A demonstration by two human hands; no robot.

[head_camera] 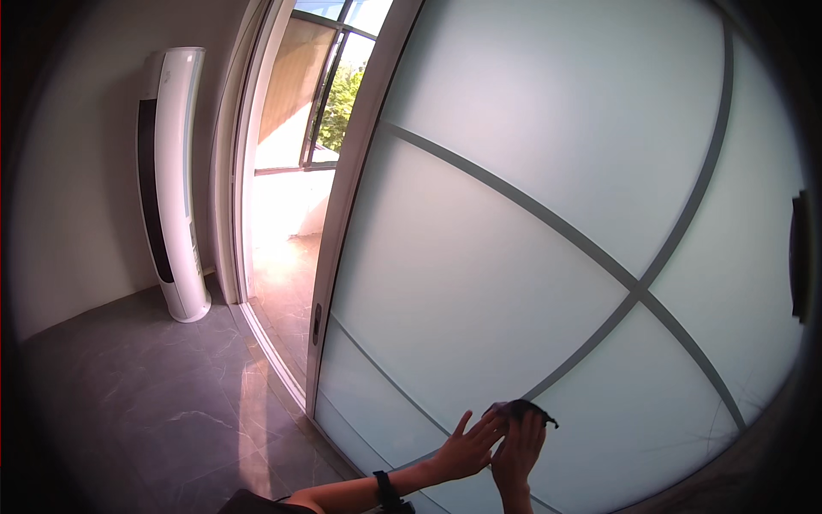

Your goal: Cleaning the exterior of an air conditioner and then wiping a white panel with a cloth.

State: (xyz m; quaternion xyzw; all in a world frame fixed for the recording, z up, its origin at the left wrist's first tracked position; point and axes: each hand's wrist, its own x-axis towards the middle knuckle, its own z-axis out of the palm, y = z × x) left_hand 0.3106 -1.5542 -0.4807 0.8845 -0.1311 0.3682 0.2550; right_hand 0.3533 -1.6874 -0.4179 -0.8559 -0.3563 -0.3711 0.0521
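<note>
Both of my hands are raised side by side at the lower middle, in front of a frosted glass sliding door panel [514, 283]. A small dark item [528, 408], perhaps a cloth, lies against the glass under my fingertips. My right hand [519, 443] presses on it with fingers together and pointing up. Touching its left edge are the fingers of my left hand [467, 446], its thumb spread away. A black band is on my left wrist. Whether either hand grips the item, or only presses it flat, cannot be seen.
At the left, a white floor-standing air conditioner [183, 186] stands by the wall. Beside it is the open doorway, with a floor track [273, 356] and a window beyond. The door's edge frame [347, 193] has a recessed handle [316, 324]. Grey tiles [160, 411] cover the floor.
</note>
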